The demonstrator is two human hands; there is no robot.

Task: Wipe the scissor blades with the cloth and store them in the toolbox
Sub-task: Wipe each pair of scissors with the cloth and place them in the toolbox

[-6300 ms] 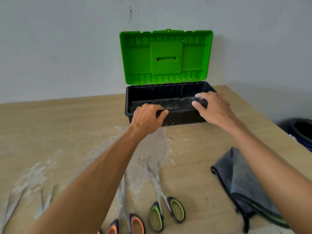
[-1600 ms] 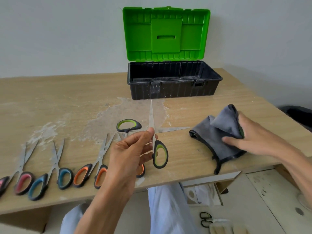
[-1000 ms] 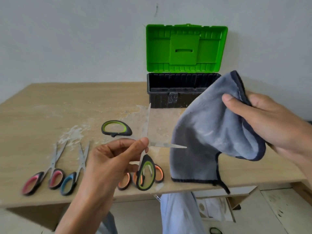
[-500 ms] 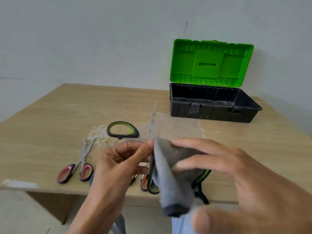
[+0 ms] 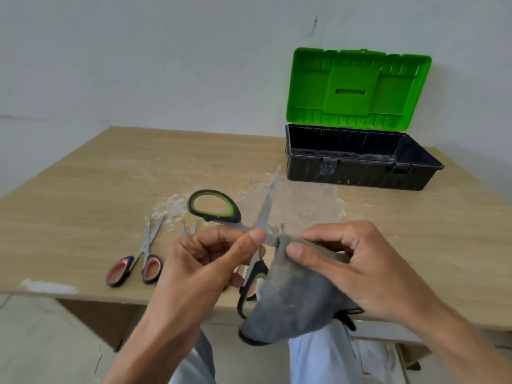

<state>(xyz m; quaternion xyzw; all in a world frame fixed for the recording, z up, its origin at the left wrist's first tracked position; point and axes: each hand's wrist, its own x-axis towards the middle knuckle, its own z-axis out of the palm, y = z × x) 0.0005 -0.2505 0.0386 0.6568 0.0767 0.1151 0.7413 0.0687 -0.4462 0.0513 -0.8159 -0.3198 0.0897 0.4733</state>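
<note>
Pale wood forms the surface (image 5: 83, 206), smeared white around its middle. At its far right corner stands the black toolbox (image 5: 360, 173), its green lid (image 5: 357, 87) upright. Over the near edge the right hand (image 5: 368, 267) pinches the grey cloth (image 5: 293, 300) around one blade of the green-handled scissors (image 5: 266, 214) (spread wide), which the left hand (image 5: 202, 261) grips at the pivot. Pink-handled scissors (image 5: 138, 261) lie by the near left edge.

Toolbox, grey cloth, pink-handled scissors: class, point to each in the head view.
toolbox (image 5: 357, 176), head view, black front wall.
grey cloth (image 5: 291, 300), head view, hanging lower fold.
pink-handled scissors (image 5: 143, 246), head view, blades near the pivot.
</note>
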